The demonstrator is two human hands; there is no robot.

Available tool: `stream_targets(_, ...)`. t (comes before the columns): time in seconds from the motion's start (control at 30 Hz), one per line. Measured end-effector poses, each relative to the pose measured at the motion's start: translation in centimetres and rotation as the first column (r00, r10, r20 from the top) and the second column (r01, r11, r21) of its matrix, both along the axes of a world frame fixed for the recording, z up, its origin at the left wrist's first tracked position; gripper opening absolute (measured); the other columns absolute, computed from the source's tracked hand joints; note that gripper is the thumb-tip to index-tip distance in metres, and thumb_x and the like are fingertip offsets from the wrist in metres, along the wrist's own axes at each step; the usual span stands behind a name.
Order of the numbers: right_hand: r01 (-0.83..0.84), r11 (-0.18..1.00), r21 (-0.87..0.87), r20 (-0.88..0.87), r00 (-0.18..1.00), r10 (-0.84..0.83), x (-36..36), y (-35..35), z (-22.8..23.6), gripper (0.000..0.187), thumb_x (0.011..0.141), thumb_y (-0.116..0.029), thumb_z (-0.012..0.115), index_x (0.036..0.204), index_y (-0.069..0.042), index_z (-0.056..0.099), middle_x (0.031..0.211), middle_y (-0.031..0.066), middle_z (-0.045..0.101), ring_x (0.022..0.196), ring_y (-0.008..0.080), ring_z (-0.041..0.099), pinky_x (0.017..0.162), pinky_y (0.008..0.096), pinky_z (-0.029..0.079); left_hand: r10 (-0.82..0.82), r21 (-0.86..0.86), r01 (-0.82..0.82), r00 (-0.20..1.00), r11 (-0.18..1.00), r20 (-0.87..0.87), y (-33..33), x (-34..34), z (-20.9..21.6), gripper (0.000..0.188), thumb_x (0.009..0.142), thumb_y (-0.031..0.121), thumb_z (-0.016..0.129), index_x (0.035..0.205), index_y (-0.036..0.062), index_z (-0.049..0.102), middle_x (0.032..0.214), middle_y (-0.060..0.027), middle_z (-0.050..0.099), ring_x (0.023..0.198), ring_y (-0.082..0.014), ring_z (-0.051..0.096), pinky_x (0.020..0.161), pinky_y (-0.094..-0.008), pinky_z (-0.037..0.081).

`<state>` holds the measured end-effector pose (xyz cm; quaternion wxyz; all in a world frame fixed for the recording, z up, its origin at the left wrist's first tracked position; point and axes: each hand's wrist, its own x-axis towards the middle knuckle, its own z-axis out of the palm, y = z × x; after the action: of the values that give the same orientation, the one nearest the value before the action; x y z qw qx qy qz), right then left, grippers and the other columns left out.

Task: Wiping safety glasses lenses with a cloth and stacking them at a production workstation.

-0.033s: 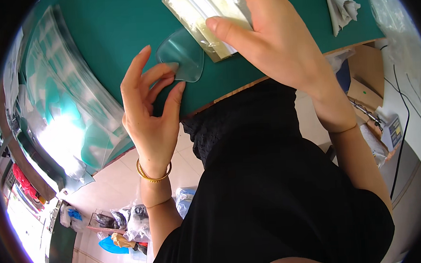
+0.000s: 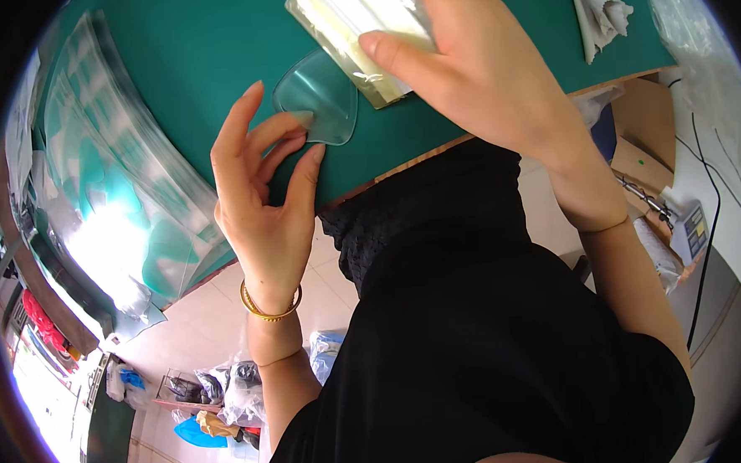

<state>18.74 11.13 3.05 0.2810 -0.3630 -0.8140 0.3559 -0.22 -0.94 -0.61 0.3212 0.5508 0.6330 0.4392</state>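
My left hand (image 2: pixel 262 166) is at the lower left edge of a clear, curved plastic piece (image 2: pixel 325 91) with a rounded outline. Its middle fingertip shows through the plastic, the thumb tip meets the lower edge, and the index finger points up and away. In my right hand (image 2: pixel 471 75) is a shiny, see-through film-like pack (image 2: pixel 364 22) with pale yellow bands, gripped with the thumb on top. The pack is tilted and covers the plastic piece's upper right edge. My right fingers are mostly hidden behind the pack or cut off at the top.
A pile of clear plastic sheets (image 2: pixel 122 135) lies on the left of the green table (image 2: pixel 201 39). A crumpled grey cloth (image 2: pixel 598 18) lies at the right, near clear plastic wrap (image 2: pixel 696 38). Below right stands a cardboard box (image 2: pixel 646 125); bagged items (image 2: pixel 240 389) sit on the floor.
The pack in my right hand has shifted very slightly left and tilted a little. My left hand and the plastic piece have barely moved.
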Motion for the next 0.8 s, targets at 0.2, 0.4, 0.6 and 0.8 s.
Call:
stream_targets(0.2,0.005,0.999,-0.045,0.113,0.994,0.000,-1.6,-1.2,-2.7,0.024,0.080,-0.011,0.063,0.087,0.006,0.048,0.061,0.0239,0.060,0.058,0.0417,0.063,0.056,0.0457,0.052,-0.012,0.001,0.012,1.000,1.000,0.006,0.2,0.4,-0.5,0.062,0.080,-0.015,0.067,0.136,-0.0015,0.046,0.108,-0.0126,0.067,0.099,-0.0171,0.067,0.090,-0.0289,0.057)
stream_targets(0.4,-0.001,0.977,-0.212,0.069,0.997,0.016,-0.9,0.4,-1.5,0.029,0.086,-0.015,0.062,0.096,0.005,0.043,0.070,0.0296,0.059,0.064,0.0477,0.060,0.058,0.0499,0.048,0.038,0.028,-0.036,0.996,0.999,-0.086,-0.4,0.7,-0.5,0.059,0.080,-0.012,0.070,0.134,-0.0012,0.049,0.105,-0.0119,0.068,0.097,-0.0181,0.067,0.089,-0.0299,0.056)
stream_targets(0.6,-0.006,0.996,-0.085,0.108,0.994,0.015,-2.2,-1.1,-2.8,0.027,0.077,-0.008,0.067,0.087,0.006,0.047,0.057,0.0218,0.059,0.053,0.0398,0.061,0.049,0.0461,0.048,0.073,0.067,-0.063,0.985,0.996,-0.158,-0.5,1.1,-0.5,0.056,0.080,-0.010,0.072,0.132,-0.0005,0.051,0.102,-0.0106,0.068,0.094,-0.0185,0.067,0.087,-0.0303,0.055)
stream_targets(0.8,-0.049,0.973,-0.226,0.198,0.976,0.095,-3.3,-1.7,-1.6,0.031,0.086,-0.018,0.069,0.097,0.001,0.047,0.071,0.0238,0.062,0.065,0.0432,0.062,0.055,0.0456,0.046,0.165,0.064,-0.156,0.966,0.986,-0.197,-1.5,0.9,-0.3,0.052,0.079,-0.006,0.074,0.127,0.0000,0.056,0.097,-0.0088,0.069,0.088,-0.0160,0.065,0.083,-0.0281,0.053)
